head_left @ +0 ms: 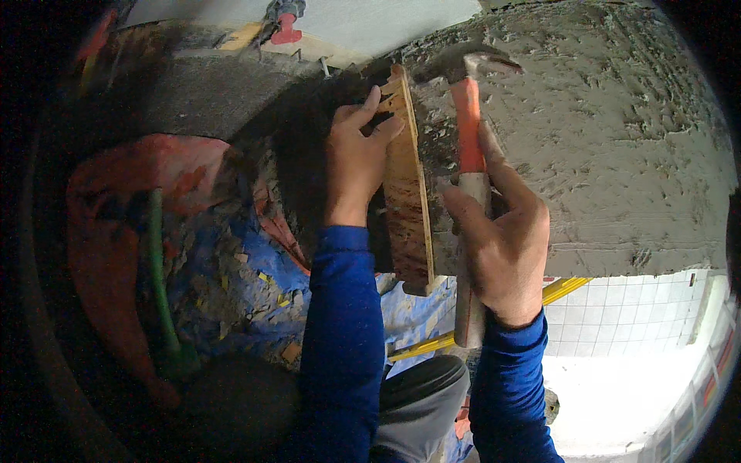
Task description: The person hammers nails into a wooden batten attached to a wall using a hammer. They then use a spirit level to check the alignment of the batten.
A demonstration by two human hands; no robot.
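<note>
A stray hammer [468, 123] swing could catch the left hand [357, 158], being so near; loose support could let the wooden board [413, 216] slip along the grey mortar [594, 154]. The right hand [509, 231] grasps the hammer's handle. The left, partly open, thumbs the board between the 2 hands; its full grip I cannot tell.

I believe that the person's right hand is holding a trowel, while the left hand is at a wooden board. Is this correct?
Not quite: the head view shows that the right hand is holding a hammer, not a trowel. The left hand is at a wooden board, as you say.
</note>
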